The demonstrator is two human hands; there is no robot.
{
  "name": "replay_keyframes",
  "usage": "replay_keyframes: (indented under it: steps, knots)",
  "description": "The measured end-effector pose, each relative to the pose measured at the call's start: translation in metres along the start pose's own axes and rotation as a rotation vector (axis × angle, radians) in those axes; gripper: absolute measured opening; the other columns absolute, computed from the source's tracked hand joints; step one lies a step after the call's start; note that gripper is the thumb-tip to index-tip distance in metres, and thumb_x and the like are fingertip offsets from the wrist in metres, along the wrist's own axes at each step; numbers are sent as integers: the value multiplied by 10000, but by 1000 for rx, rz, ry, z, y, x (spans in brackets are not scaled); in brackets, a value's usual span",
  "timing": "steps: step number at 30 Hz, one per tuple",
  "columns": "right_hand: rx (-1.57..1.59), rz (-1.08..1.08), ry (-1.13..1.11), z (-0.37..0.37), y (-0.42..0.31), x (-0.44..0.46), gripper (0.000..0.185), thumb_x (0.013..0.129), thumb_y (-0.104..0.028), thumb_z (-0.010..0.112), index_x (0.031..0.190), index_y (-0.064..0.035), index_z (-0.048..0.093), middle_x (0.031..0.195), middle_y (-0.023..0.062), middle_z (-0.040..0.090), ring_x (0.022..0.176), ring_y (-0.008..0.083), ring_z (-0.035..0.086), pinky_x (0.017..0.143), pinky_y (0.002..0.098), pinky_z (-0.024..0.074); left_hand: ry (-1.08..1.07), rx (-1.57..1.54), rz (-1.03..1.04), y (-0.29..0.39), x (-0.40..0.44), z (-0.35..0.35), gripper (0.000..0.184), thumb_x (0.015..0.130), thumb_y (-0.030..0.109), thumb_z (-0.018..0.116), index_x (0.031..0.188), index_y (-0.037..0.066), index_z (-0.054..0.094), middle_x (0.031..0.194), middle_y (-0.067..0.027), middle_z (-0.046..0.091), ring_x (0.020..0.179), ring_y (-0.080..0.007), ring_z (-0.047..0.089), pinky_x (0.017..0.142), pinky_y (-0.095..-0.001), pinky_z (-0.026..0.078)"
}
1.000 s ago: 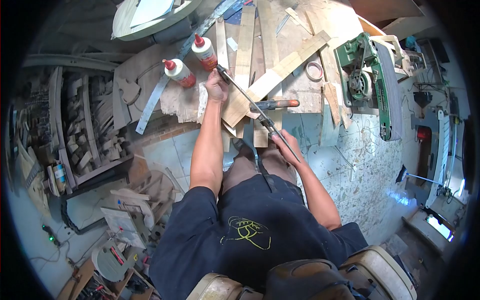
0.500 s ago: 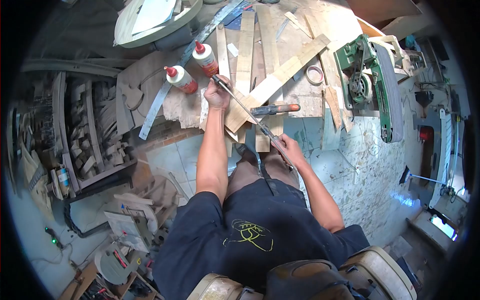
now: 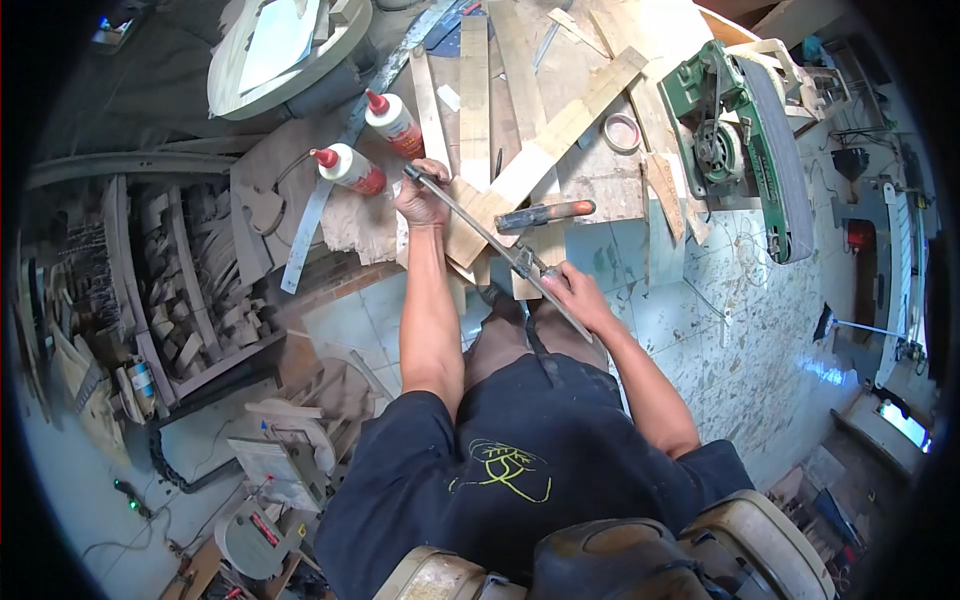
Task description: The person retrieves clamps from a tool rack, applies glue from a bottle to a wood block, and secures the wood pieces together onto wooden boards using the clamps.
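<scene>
A long metal bar clamp (image 3: 470, 217) slants across in front of me, above the bench edge. My left hand (image 3: 422, 200) is closed around its upper end, near the fixed jaw. My right hand (image 3: 578, 293) is closed at its lower part, beside the sliding jaw (image 3: 525, 262). Behind the bar, wooden boards (image 3: 515, 170) lie crossed on the bench, their ends overhanging the edge. A tool with a black body and orange end (image 3: 546, 214) rests on these boards. Two white glue bottles with red caps (image 3: 394, 125) stand just beyond my left hand.
A green belt sander (image 3: 720, 140) stands on the bench at right, with a roll of tape (image 3: 622, 132) left of it. A rack of wood offcuts (image 3: 190, 270) is at far left. A round wooden piece (image 3: 290, 60) sits at upper left.
My view has shifted slightly, moving the bench items up and left. Both hands keep hold of the bar clamp, and my left hand sits a little further left.
</scene>
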State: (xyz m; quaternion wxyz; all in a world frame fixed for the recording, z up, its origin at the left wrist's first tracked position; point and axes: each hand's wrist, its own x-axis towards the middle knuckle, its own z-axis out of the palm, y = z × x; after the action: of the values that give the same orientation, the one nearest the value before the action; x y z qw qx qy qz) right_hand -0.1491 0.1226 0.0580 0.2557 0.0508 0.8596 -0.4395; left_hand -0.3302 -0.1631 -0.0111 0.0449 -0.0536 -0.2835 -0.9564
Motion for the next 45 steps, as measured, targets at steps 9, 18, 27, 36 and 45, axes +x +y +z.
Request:
replay_keyframes:
  steps: [9, 18, 27, 36, 45]
  knots:
    - [-44, 20, 51, 10, 3, 0, 465, 958, -487, 625, 1061, -37, 570, 914, 259, 681, 927, 507, 634, 765, 543, 466, 39, -132, 49, -4, -5, 3, 288, 770, 276, 695, 842, 1, 650, 789, -103, 608, 770, -231, 547, 744, -336, 421]
    - [538, 232, -327, -3, 18, 13, 350, 1065, -378, 526, 963, -49, 587, 749, -3, 600, 559, 60, 513, 498, 248, 424, -87, -37, 84, -10, -4, -16, 465, 911, 465, 651, 911, -1, 644, 840, -104, 584, 824, -238, 556, 785, -345, 432]
    - [181, 54, 20, 12, 12, 2, 304, 972, -316, 669, 1020, -24, 595, 791, 101, 623, 711, 232, 599, 660, 388, 463, -108, -115, 86, -10, -7, -15, 391, 910, 394, 654, 905, 3, 638, 842, -102, 585, 824, -235, 541, 796, -337, 427]
    - [-19, 41, -21, 13, 7, 9, 466, 1008, -476, 583, 985, -11, 567, 776, 156, 622, 687, 307, 586, 659, 419, 470, -97, -115, 64, -4, -4, -15, 426, 831, 422, 761, 891, 12, 661, 818, -91, 597, 822, -227, 535, 783, -317, 415]
    - [763, 447, -546, -16, 9, 26, 446, 1029, -490, 562, 911, -61, 546, 598, 17, 483, 430, 146, 440, 406, 315, 372, -68, -146, 62, -6, -1, -18, 410, 797, 400, 784, 872, 12, 674, 804, -84, 622, 781, -223, 555, 761, -315, 415]
